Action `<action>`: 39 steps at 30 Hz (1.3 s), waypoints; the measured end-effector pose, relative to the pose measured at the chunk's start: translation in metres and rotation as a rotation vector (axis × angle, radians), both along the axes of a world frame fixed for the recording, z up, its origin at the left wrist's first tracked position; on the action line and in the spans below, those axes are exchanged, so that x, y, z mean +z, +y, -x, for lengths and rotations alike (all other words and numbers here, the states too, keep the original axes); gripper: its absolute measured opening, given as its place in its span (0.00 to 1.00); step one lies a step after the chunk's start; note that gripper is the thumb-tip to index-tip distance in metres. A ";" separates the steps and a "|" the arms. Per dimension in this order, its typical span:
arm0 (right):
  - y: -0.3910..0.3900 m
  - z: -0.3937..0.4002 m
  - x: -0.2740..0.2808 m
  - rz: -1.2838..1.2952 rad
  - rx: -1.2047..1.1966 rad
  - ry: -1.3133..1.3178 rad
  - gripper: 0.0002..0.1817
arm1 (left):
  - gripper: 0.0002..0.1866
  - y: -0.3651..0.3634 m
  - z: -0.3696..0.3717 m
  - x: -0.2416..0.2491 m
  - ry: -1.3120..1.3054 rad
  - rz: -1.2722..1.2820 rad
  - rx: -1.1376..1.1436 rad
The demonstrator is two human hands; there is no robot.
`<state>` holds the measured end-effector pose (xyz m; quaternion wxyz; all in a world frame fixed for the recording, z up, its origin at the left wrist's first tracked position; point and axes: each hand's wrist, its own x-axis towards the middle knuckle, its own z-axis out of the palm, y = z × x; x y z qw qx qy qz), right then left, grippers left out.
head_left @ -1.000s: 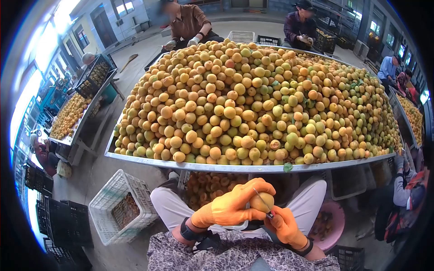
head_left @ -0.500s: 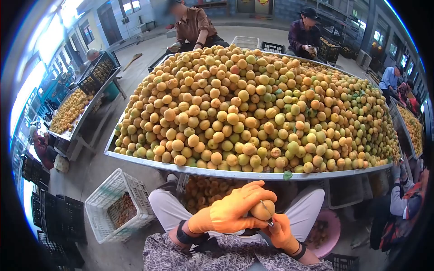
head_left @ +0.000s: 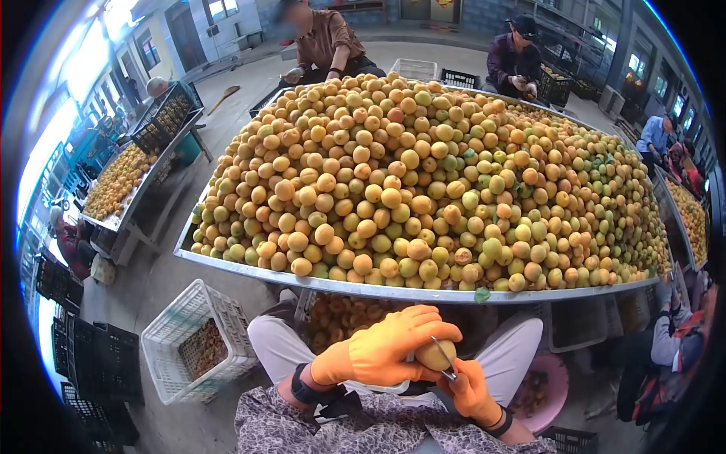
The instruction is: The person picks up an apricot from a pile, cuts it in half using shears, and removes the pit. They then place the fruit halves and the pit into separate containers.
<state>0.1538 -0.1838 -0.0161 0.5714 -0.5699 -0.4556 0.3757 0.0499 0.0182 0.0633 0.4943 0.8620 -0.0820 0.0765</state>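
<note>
Left hand point(head_left: 382, 352) gripped an apricot point(head_left: 436, 354) tight | right hand point(head_left: 470, 390) clenched a knife point(head_left: 445, 358) | slip risked cutting glove

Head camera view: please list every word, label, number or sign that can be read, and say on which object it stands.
No text can be read anywhere in this view.
The red sign above the far doorway: cut off by the frame edge and blurred, unreadable.
The white crate, the dark crates, the apricot in the left hand and the knife in the right hand: no visible markings.
</note>
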 end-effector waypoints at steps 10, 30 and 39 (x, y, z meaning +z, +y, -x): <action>-0.003 -0.003 -0.020 -0.116 -0.023 -0.062 0.33 | 0.36 -0.016 0.007 -0.023 0.010 0.545 0.033; -0.016 -0.012 0.008 0.040 -0.180 0.135 0.26 | 0.30 0.008 0.015 -0.057 0.111 0.988 0.390; 0.043 -0.024 0.038 -0.130 -0.119 -0.384 0.31 | 0.34 -0.038 0.006 -0.070 0.229 1.586 0.125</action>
